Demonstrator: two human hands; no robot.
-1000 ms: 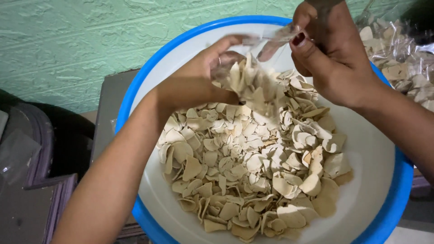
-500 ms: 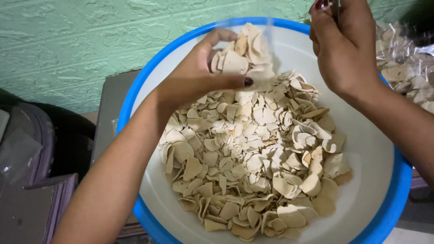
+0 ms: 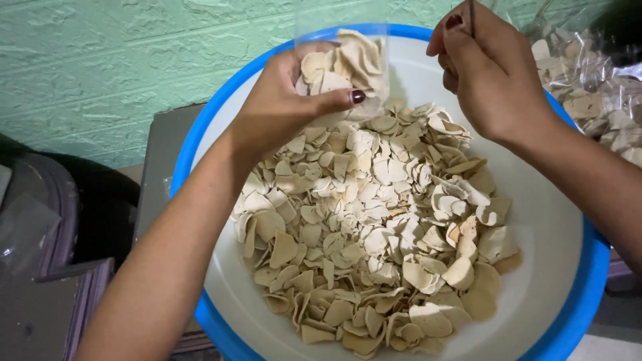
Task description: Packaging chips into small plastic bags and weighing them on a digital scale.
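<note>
Now we see our left hand [image 3: 284, 107] gripping a small clear plastic bag [image 3: 344, 63] filled with pale, flat cracker chips, thumb pressed across the front and fingers curled behind, and the bag stands upright above the far side of the big white basin with a blue rim [image 3: 200, 134]. Half a second ago the same bag sat a little lower and more tilted; a full second ago it was still being filled, with chips spilling loosely between both hands. Our right hand [image 3: 495, 87] has let go of the bag since then and hovers to the right of it, well apart, its fingers pinched narrowly around a thin dark strip [image 3: 472, 17] that runs up out of view; we cannot tell what that strip is. Beneath both hands the heap of loose cracker chips [image 3: 374, 234] fills the middle of the basin, unchanged. At the upper right, outside the rim, lies a pile of already filled clear packets [image 3: 595, 93]. Behind everything runs a green textured wall [image 3: 100, 67].
</note>
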